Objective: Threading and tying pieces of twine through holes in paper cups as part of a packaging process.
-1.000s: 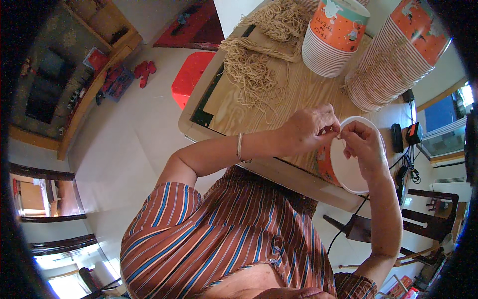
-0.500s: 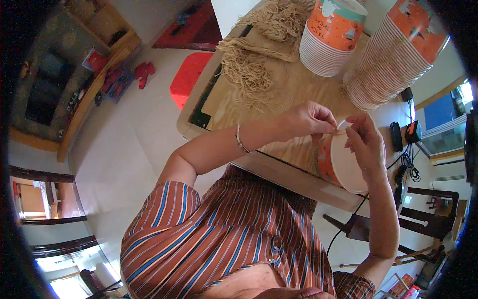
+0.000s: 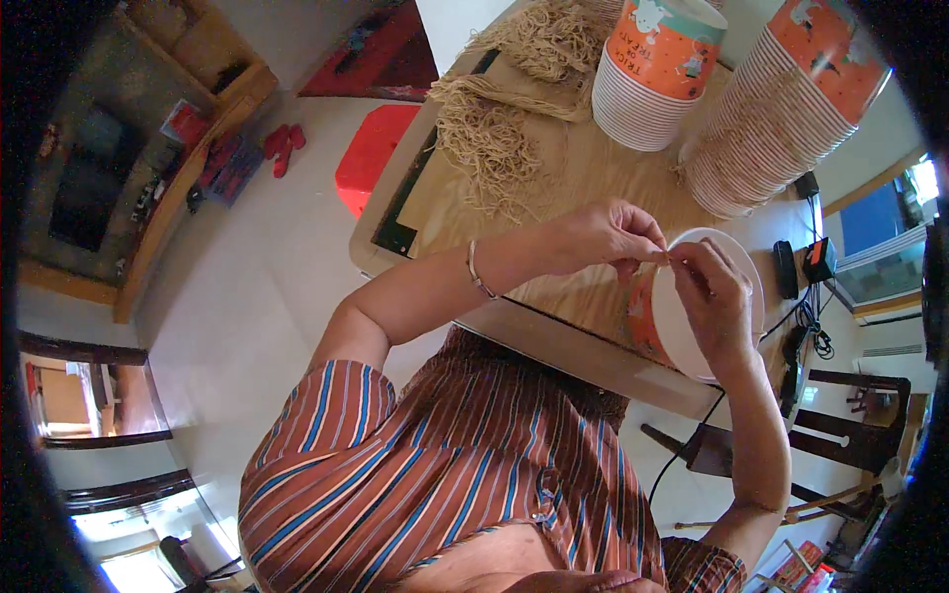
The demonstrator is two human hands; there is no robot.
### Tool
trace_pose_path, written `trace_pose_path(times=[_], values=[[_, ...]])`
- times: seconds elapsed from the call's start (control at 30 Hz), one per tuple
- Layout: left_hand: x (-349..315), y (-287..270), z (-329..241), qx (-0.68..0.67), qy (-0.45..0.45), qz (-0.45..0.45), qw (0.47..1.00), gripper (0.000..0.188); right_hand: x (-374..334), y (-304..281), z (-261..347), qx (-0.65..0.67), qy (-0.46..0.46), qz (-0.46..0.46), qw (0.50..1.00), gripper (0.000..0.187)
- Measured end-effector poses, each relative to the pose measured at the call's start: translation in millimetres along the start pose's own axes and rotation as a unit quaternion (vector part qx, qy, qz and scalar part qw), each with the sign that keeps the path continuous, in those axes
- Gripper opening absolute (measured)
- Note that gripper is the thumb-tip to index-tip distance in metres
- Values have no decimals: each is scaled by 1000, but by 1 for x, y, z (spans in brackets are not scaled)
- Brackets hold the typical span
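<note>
An orange paper bucket [image 3: 644, 318] with a white inside lies on its side at the table's near right, its mouth turned to the right. My left hand [image 3: 615, 240] reaches in at its upper rim, thumb and fingertips pinched together. Facing it, my right hand [image 3: 714, 295] pinches close by, in front of the bucket's mouth. A short bit of thin tan cord seems to run between the two sets of fingertips, mostly hidden by them. Tangled bundles of tan cord [image 3: 489, 148] lie at the far left of the table.
Two nested stacks of orange-printed paper buckets, one shorter [image 3: 645, 111] and one longer [image 3: 766, 138], stand at the back of the wooden table [image 3: 573, 188]. Black adapters and cables [image 3: 817, 262] line the right edge. A red stool [image 3: 374, 158] is beyond the left edge; a dark chair [image 3: 850, 435] stands at right.
My right hand has moved slightly left and closed in, so its fingertips now meet those of my left hand. The left hand has barely moved.
</note>
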State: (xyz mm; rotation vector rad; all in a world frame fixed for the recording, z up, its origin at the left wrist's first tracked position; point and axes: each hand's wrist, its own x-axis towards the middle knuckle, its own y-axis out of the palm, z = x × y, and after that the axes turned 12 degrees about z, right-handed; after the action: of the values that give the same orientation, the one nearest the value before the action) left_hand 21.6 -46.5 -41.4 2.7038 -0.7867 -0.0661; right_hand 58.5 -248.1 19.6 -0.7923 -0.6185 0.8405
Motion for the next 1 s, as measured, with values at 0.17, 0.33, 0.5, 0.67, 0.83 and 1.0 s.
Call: trace_pose_path(times=[0.17,0.33,0.5,0.67,0.83,1.0], values=[[0,2,0,6,-6,-12,1000,16,-1,-3,11,-4,53,37,998,23],[0,0,-2,-23,-13,1,1000,15,-1,1,4,-25,-52,18,998,24],[1,-4,2,-25,-2,14,1000,14,-1,-1,4,-71,-69,20,995,15],[2,-6,3,-33,1,17,999,13,0,0,4,-94,-64,8,993,10],[1,-3,-1,-30,-8,23,999,14,3,4,-2,-27,-7,11,1000,8],[-1,1,-5,-25,-18,20,999,15,7,5,-6,64,67,15,996,6]])
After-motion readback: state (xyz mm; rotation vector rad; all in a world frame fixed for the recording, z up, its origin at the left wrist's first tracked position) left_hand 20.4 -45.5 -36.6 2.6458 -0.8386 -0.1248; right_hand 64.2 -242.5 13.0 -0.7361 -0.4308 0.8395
